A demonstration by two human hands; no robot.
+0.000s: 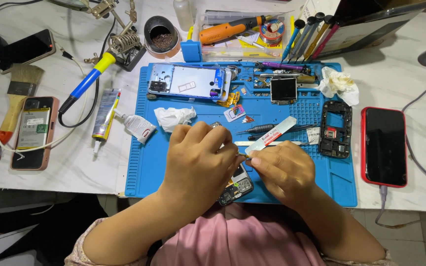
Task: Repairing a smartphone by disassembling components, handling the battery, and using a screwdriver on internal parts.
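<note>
Pink sleeves nearest. Left hand (pixel 198 160) clenched over opened phone (pixel 236 186) on blue mat (pixel 149 167); right hand (pixel 284 170) grasps white pry tool (pixel 270 135). Phone light, exposed board fragile; hold by edges.

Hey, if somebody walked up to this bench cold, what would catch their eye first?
Probably the blue work mat at centre, where the left hand covers an opened phone and the right hand holds a white flat tool against it. Next, the red phone lying at the right, and the blue and yellow soldering iron at upper left.
</note>
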